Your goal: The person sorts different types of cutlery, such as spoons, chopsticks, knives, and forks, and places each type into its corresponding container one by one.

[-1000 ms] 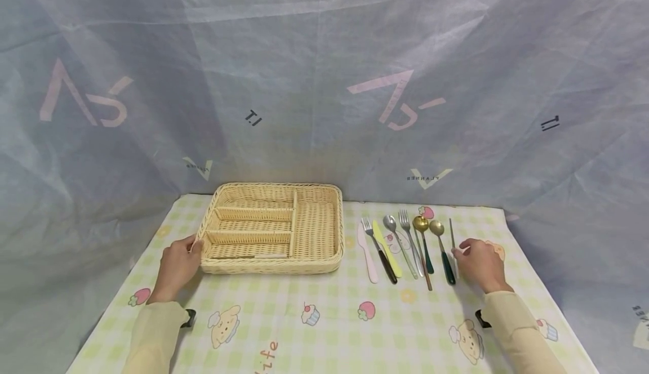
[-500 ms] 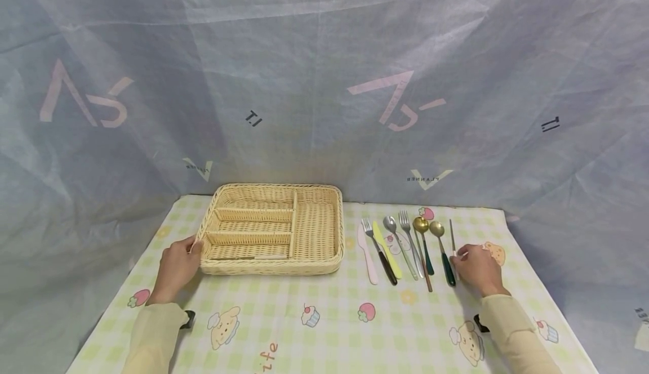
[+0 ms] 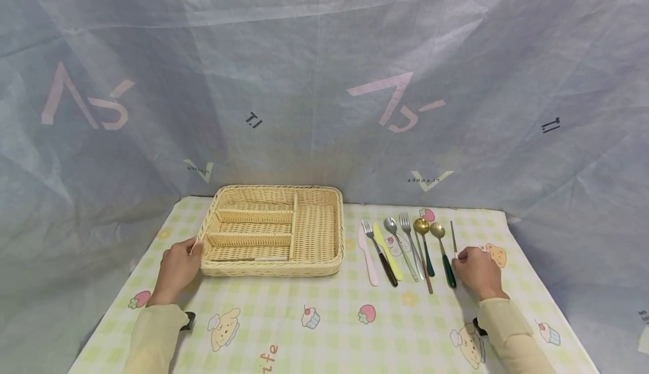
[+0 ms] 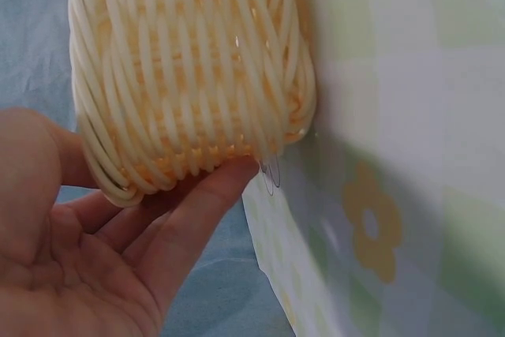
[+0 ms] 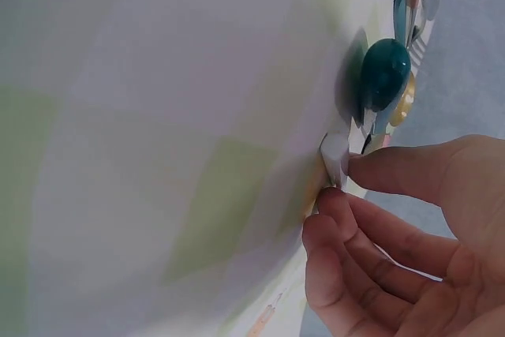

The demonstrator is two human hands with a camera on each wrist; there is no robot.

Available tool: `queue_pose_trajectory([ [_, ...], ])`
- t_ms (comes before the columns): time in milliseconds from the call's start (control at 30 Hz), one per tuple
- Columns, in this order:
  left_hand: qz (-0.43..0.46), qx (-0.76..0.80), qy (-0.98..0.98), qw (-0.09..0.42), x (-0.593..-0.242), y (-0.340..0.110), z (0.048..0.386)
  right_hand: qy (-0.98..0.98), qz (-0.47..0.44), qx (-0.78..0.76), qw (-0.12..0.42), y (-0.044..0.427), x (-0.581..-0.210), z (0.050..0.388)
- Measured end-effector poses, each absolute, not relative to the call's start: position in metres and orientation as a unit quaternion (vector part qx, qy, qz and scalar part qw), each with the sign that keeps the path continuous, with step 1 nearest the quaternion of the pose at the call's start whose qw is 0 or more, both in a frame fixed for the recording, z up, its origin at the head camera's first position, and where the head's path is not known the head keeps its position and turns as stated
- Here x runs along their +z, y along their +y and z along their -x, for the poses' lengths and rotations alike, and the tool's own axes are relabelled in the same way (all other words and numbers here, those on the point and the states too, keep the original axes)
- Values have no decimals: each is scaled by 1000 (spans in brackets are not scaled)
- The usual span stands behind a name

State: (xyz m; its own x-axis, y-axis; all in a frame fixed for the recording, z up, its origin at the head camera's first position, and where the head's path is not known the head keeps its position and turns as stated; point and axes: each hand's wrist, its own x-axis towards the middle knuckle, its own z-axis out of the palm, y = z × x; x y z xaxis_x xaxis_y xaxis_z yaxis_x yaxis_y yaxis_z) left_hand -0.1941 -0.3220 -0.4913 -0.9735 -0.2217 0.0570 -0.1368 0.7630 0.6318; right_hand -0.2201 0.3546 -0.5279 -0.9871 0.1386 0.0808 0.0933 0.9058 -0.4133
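Note:
My left hand (image 3: 177, 267) grips the left end of a woven wicker cutlery tray (image 3: 274, 270), its fingers against the outer wall in the left wrist view. At the right end of a cutlery row, my right hand (image 3: 479, 272) pinches a slim utensil with a thin metal end (image 3: 453, 234). Its white handle (image 5: 335, 155) sits between thumb and fingertips in the right wrist view, close to the cloth. Just left of that hand lies a gold spoon with a dark green handle (image 3: 448, 272). A similar white-handled slim utensil (image 3: 271, 258) lies in the tray's front compartment.
Left of the green-handled spoon lie another gold spoon (image 3: 421, 226), silver forks (image 3: 405, 220), a silver spoon (image 3: 390, 225), a yellow knife (image 3: 387, 250) and a pink knife (image 3: 368, 255). A checked tablecloth (image 3: 334, 340) covers the table; a grey curtain (image 3: 314, 81) hangs behind.
My right hand has shifted slightly toward me along the white-handled utensil, its fingers drawing in on the handle. The left hand and tray stay in place.

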Motion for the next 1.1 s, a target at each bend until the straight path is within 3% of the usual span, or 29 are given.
queue_pose_trajectory([
  [1100, -89, -328, -938, 65, -490, -322, 194, -964, 91, 248, 1, 356, -520, 211],
])
